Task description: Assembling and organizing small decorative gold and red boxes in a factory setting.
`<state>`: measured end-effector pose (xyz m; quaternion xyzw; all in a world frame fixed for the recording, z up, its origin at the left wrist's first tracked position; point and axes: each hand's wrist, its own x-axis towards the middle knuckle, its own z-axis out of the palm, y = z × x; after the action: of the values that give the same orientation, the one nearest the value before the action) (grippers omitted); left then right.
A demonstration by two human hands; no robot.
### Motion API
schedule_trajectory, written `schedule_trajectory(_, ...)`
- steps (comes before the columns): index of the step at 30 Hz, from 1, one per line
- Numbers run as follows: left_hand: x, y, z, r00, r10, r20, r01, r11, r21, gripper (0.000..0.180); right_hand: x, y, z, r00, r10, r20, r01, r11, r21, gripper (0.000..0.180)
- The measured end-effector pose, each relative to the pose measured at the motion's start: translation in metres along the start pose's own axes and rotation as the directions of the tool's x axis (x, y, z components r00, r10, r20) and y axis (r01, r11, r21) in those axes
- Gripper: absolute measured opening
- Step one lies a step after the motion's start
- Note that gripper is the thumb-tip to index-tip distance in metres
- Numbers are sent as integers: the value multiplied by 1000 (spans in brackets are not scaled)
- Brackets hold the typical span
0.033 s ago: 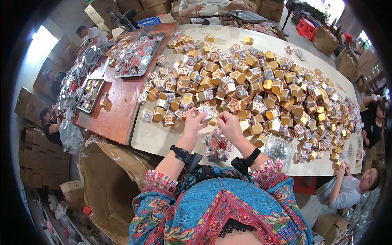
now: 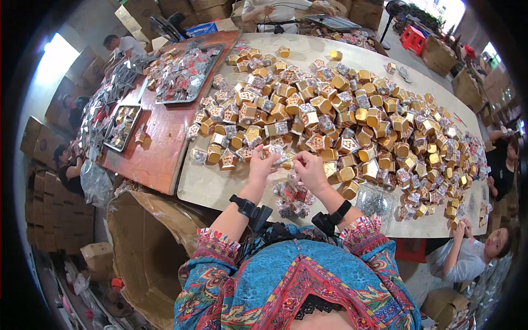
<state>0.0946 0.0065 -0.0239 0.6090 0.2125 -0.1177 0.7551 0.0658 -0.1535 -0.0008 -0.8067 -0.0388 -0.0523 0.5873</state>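
Note:
My left hand [image 2: 262,166] is closed round a small house-shaped ornament [image 2: 279,154] with a silvery glittered surface, at the near edge of a big heap. Close to its right side, the thumb and fingers of my right hand [image 2: 309,170] are pinched together; what lies between them is too small to make out. Many similar ornaments [image 2: 316,104], gold, white and glittery with red and brown patterns, spread over the pale table [image 2: 201,184]. Between my forearms and just below my hands lies a small cluster of glittery pieces with red parts [image 2: 293,198].
A reddish wooden table [image 2: 157,165] adjoins on the left, bearing a large metal tray [image 2: 184,102] and a smaller tray [image 2: 106,144]. An open cardboard box [image 2: 132,247] stands at my left. A clear plastic sheet [image 2: 374,201] lies on the right. Several other people sit around.

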Motion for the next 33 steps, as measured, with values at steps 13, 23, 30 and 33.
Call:
schedule_trajectory(13, 33, -70, -37, 958, 282, 54, -122, 231, 965, 56, -10, 38, 2, 992, -47, 114, 63, 987, -148, 10)
schedule_trajectory(23, -23, -6, -10, 835, 327, 442, -549, 544, 634, 29, -12, 34, 5, 979, -36, 202, 85, 968, -237, 9)
schedule_trajectory(30, -17, -25, -5, 829, 343, 443, -552, 631, 545, 30, -16, 23, 6, 961, -138, 238, 193, 955, -226, 10)
schedule_trajectory(33, -13, -33, -3, 826, 304, 475, -552, 610, 569, 32, -19, 13, 3, 957, -143, 250, 208, 945, -254, 8)
